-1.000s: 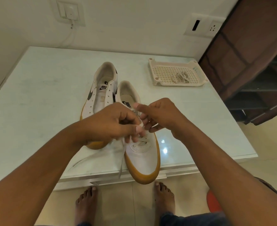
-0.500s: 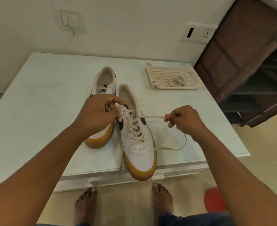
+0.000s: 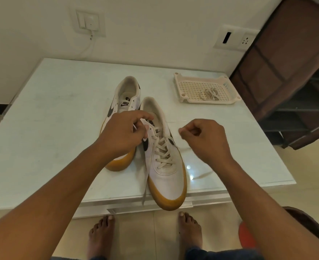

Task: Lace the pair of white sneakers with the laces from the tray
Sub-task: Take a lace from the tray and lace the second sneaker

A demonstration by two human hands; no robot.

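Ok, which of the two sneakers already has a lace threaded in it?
The nearer sneaker, its toe over the table edge: a lace criss-crosses its eyelets. The farther sneaker beside it has bare eyelets; the spare lace lies in the tray.

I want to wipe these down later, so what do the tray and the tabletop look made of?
Tray: cream moulded plastic, matte, going by its grid-perforated base. Tabletop: probably glass, glossy; it mirrors light spots and shows a clear layered front edge.

Warm dim indoor light, tabletop (image 3: 42,128) glare, wide-angle edge distortion.
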